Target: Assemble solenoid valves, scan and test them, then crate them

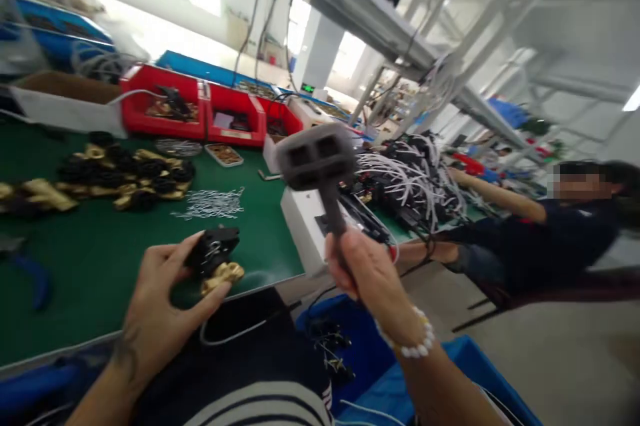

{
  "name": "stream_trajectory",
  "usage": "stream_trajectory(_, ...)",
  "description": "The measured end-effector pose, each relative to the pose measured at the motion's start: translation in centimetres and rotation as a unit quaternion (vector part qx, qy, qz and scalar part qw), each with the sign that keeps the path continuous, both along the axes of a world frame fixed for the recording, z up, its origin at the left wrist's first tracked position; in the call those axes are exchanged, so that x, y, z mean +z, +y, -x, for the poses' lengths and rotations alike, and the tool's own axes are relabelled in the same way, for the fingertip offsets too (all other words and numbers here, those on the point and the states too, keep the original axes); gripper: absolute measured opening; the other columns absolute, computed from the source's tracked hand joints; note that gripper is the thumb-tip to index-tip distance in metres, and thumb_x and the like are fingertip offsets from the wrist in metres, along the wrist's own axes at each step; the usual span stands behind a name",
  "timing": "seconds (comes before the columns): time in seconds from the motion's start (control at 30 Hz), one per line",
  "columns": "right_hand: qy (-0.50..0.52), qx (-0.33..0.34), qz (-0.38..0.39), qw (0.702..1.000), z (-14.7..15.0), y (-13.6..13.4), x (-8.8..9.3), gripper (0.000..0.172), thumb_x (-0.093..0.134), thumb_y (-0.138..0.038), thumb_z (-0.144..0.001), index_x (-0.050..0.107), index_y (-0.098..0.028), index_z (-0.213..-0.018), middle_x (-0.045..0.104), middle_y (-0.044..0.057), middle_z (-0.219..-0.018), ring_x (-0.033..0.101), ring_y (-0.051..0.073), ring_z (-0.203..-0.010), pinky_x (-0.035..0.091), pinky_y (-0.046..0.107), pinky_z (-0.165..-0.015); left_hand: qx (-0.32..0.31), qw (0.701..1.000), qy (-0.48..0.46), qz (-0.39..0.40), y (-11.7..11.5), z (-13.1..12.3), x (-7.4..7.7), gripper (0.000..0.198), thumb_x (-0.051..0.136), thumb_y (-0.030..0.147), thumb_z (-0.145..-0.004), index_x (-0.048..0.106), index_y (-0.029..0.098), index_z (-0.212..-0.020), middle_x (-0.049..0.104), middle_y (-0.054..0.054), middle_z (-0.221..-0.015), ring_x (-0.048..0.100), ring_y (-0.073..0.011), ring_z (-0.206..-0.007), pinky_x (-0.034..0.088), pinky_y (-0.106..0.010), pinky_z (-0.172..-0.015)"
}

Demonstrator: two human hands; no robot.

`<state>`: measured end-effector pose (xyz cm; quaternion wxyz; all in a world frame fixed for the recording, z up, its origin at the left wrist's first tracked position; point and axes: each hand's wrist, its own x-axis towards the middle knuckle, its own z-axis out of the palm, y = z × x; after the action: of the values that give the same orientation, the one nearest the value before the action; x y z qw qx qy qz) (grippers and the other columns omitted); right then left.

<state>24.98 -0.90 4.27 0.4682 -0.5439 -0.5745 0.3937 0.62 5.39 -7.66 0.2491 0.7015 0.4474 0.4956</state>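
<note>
My left hand [167,296] grips a small assembly of a black housing [217,243] with a brass fitting [223,276] at its lower end, close to the table's front edge. Thumb and fingers press on opposite sides of it. Raised to the right, my right hand [367,266] is closed around the narrow handle of a dark grey tool [317,159]. Its wide, rounded head has two square hollows facing me; the exact kind is unclear. Tool and assembly are apart. Beyond my left hand lies a pile of thin bent metal wires [213,203].
Black-and-brass parts [127,173] cover the green table's [265,239] left side, near blue-handled pliers [35,279]. Red bins [165,123] line the back. A white box [305,226] and cabled parts [410,179] are at right. A blue crate [370,339] stands below; a co-worker [545,239] sits at right.
</note>
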Motion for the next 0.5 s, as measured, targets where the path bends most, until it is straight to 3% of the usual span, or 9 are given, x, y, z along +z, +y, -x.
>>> stream_trajectory(0.1,0.010,-0.013,0.000,1.000,0.0,0.5,-0.7,0.053,0.041,-0.072,-0.095,0.048,-0.022,-0.080,0.034,-0.009,-0.050,0.026,0.008,-0.040,0.020,0.021,-0.037,0.009,1.000,0.018,-0.020,0.3,-0.3,0.2,0.062,0.070,0.042,-0.084,0.052,0.023,-0.140,0.048,-0.006,-0.110,0.058,-0.0229,-0.103,0.062,-0.037,-0.085)
stream_trajectory(0.27,-0.163,0.120,0.110,0.973,-0.5,1.1,-0.8,0.056,0.051,-0.070,-0.092,0.046,-0.020,-0.067,0.040,-0.004,-0.057,0.033,0.009,-0.048,0.025,0.021,-0.040,-0.001,1.000,-0.008,-0.008,0.4,-0.7,1.1,0.061,0.070,0.037,-0.081,0.054,0.017,-0.137,0.050,-0.007,-0.109,0.058,-0.0196,-0.102,0.060,-0.032,-0.086)
stream_trajectory(0.43,-0.034,-0.013,-0.021,0.999,-0.4,1.0,0.4,0.051,0.047,-0.069,-0.096,0.053,-0.021,-0.076,0.035,-0.007,-0.049,0.027,0.008,-0.040,0.018,0.024,-0.038,-0.002,1.000,0.007,-0.015,0.1,-0.7,1.6,0.065,0.071,0.037,-0.077,0.055,0.015,-0.136,0.050,-0.008,-0.110,0.056,-0.0213,-0.104,0.057,-0.037,-0.091)
stream_trajectory(0.5,-0.036,-0.010,-0.010,0.999,-0.2,1.2,-0.1,0.052,0.044,-0.069,-0.096,0.051,-0.022,-0.076,0.035,-0.006,-0.049,0.029,0.009,-0.040,0.019,0.024,-0.038,-0.006,1.000,0.004,-0.010,0.1,-0.7,1.5,0.065,0.071,0.037,-0.077,0.054,0.016,-0.136,0.050,-0.007,-0.111,0.056,-0.0214,-0.105,0.057,-0.037,-0.090)
